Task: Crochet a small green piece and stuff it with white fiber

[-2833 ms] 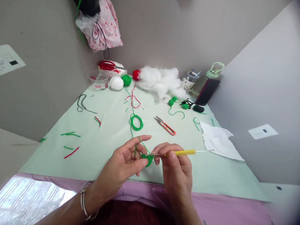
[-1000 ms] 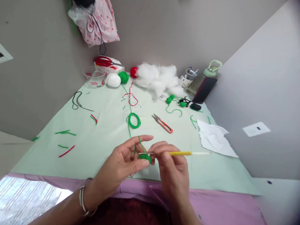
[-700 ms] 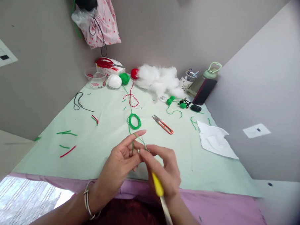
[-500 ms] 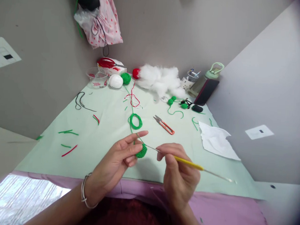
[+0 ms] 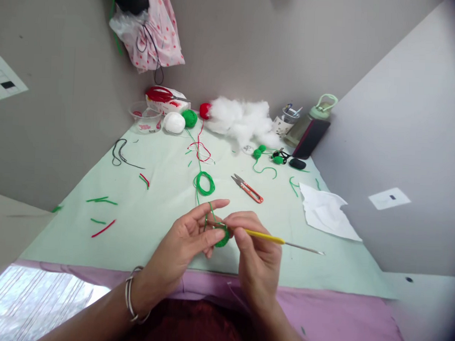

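green crochet piece (image 5: 222, 236) sitting above the desk's (image 5: 153, 222) near edge | left hand (image 5: 186, 241) pinching it, grip closed, yarn strand (image 5: 209, 210) looping over forefinger | right hand (image 5: 257, 254) gripping yellow crochet hook (image 5: 270, 237), tip at piece | snips (image 5: 247, 188) lying beyond

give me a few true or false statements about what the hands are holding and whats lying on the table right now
1. The right hand holds a yellow-handled crochet hook. True.
2. The left hand pinches a red crochet piece. False: the small crochet piece between its fingers is green.
3. The orange-handled snips lie on the table beyond the hands. True.
4. The white stuffing sits at the near edge of the table. False: it lies at the far end, by the wall.
5. Green yarn runs from the work to a coil on the table. True.
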